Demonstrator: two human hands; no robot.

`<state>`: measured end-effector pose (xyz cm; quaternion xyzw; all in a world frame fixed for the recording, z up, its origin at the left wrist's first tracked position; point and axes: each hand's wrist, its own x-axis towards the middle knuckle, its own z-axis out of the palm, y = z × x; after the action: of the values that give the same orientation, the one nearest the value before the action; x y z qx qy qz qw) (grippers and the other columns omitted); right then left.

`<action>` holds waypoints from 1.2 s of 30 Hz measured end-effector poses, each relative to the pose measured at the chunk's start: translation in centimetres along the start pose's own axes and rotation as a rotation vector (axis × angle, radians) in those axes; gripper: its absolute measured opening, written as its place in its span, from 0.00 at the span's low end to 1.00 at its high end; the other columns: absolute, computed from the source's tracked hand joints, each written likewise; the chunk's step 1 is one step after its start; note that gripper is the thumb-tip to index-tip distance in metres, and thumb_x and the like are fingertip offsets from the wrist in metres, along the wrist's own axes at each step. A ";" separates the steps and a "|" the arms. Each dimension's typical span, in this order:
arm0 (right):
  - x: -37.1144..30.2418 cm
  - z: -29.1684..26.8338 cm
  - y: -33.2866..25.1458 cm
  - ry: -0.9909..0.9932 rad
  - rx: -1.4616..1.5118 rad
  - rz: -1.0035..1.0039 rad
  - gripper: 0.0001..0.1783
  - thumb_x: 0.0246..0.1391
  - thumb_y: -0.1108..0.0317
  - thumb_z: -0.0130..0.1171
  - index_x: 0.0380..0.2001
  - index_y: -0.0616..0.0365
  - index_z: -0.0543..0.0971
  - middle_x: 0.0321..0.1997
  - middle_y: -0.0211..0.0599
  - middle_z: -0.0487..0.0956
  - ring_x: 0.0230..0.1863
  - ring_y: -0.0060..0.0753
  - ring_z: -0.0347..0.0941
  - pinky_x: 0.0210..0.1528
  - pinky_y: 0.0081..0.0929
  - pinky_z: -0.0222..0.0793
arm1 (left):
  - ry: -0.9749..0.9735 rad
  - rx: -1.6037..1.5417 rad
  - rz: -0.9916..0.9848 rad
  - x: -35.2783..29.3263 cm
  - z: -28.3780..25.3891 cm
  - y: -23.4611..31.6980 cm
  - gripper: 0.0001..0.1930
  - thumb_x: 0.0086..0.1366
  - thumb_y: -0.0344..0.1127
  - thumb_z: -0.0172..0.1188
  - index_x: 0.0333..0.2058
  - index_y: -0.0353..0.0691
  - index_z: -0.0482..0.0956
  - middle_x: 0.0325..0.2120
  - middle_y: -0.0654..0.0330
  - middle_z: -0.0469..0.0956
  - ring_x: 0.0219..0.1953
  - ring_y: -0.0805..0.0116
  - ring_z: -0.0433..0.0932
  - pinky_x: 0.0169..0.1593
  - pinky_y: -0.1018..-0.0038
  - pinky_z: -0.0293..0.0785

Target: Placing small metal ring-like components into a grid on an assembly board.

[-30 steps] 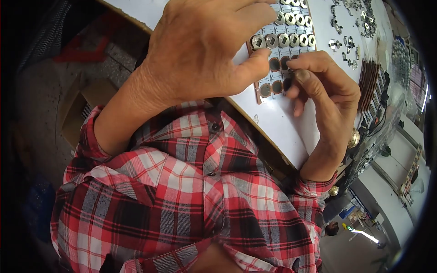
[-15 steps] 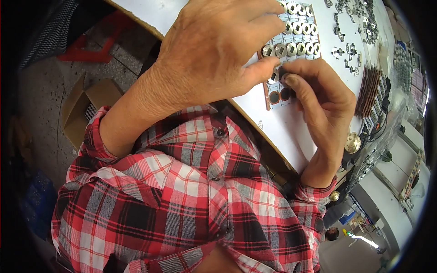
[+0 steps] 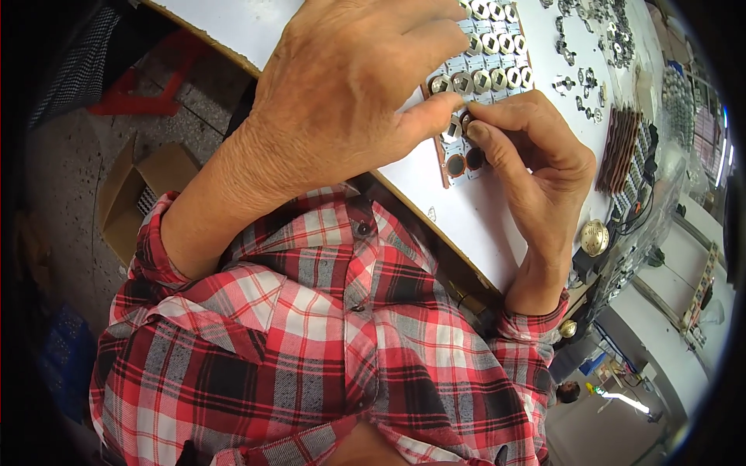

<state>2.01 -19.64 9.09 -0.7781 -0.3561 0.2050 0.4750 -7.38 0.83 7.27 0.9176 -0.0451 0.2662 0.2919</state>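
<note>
A light-blue circuit board panel [image 3: 463,181] with brown edges lies on the white table, carrying rows of round silver metal holders [image 3: 482,81]. Round dark discs [image 3: 455,165] show in its nearest row. My left hand [image 3: 334,93] reaches across the panel's left side, its thumb stretched out over the holders and apart from the fingers; some fingertips are hidden. Close to that thumb, my right hand [image 3: 536,151] pinches with thumb and index finger at the second-nearest row. Whatever it pinches is small and mostly covered by the fingertips.
Loose metal clips [image 3: 618,46] lie scattered at the far right of the table. Nearer stands a stack of brown-edged boards [image 3: 619,151], with a gold dome-shaped object [image 3: 594,238] and cables beside it. An open cardboard box [image 3: 128,198] sits on the floor at left.
My right fingertips have come closer to my left thumb and down against the panel; a dark piece seen between them before is now mostly covered. The whole view has shifted slightly.
</note>
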 end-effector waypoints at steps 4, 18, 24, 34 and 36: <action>0.4 -0.9 0.9 -0.092 0.002 -0.058 0.07 0.55 0.83 0.67 0.37 0.67 0.85 0.34 0.33 0.80 0.30 0.20 0.78 0.33 0.16 0.71 | -0.022 0.026 0.011 0.2 -0.3 0.3 0.20 0.51 0.35 0.73 0.42 0.33 0.82 0.44 0.50 0.80 0.48 0.54 0.78 0.54 0.59 0.71; 2.1 -6.6 5.7 0.326 -0.435 -0.134 0.09 0.60 0.76 0.67 0.44 0.59 0.87 0.34 0.20 0.78 0.29 0.10 0.68 0.32 0.12 0.63 | -0.110 0.165 0.022 0.4 -0.4 0.2 0.19 0.53 0.38 0.72 0.42 0.34 0.83 0.46 0.50 0.81 0.51 0.53 0.78 0.55 0.58 0.71; 0.3 -8.3 3.5 0.445 -0.100 -0.043 0.12 0.56 0.81 0.60 0.44 0.62 0.85 0.33 0.26 0.82 0.29 0.13 0.73 0.33 0.13 0.67 | -0.090 0.166 0.031 0.4 -0.4 0.1 0.19 0.52 0.37 0.72 0.41 0.34 0.83 0.45 0.49 0.81 0.50 0.51 0.79 0.53 0.58 0.73; 1.5 -6.7 5.0 0.277 -0.582 -0.235 0.11 0.54 0.74 0.71 0.42 0.55 0.88 0.36 0.27 0.83 0.33 0.18 0.76 0.34 0.17 0.68 | -0.081 0.150 0.060 0.6 -0.3 0.2 0.19 0.50 0.36 0.72 0.40 0.33 0.83 0.44 0.48 0.82 0.48 0.50 0.79 0.52 0.58 0.74; 2.1 -6.6 5.8 0.300 -0.648 -0.324 0.07 0.57 0.74 0.68 0.40 0.57 0.87 0.36 0.31 0.82 0.33 0.23 0.77 0.36 0.21 0.71 | -0.075 0.142 0.062 0.5 -0.3 0.1 0.19 0.50 0.36 0.72 0.40 0.33 0.83 0.44 0.48 0.82 0.48 0.50 0.79 0.52 0.58 0.74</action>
<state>9.84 -23.67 7.04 -0.8428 -0.4472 -0.1120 0.2779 -7.14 0.93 7.74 0.9434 -0.0652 0.2432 0.2157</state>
